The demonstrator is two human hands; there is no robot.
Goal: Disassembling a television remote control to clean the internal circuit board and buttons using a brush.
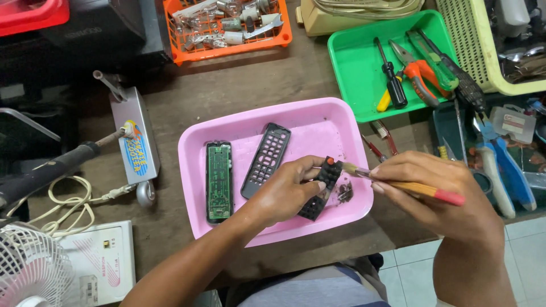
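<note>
My left hand (284, 190) holds a black rubber keypad (322, 187) with one orange button, tilted over the right part of a pink tray (250, 122). My right hand (438, 190) grips a small wooden-handled brush (409, 186) with a red end; its bristles touch the top of the keypad. In the tray lie a green circuit board in a black remote shell (219, 181) at the left and a black remote front cover (265, 160) with button holes in the middle. Dark dust specks (344, 193) lie under the keypad.
A green tray (352, 68) with screwdrivers and pliers (418, 74) sits at the back right. An orange basket of parts (227, 25) is at the back. A soldering iron (51, 167), a grey metal box (135, 142), a white fan (31, 267) and blue-handled cutters (506, 165) flank the pink tray.
</note>
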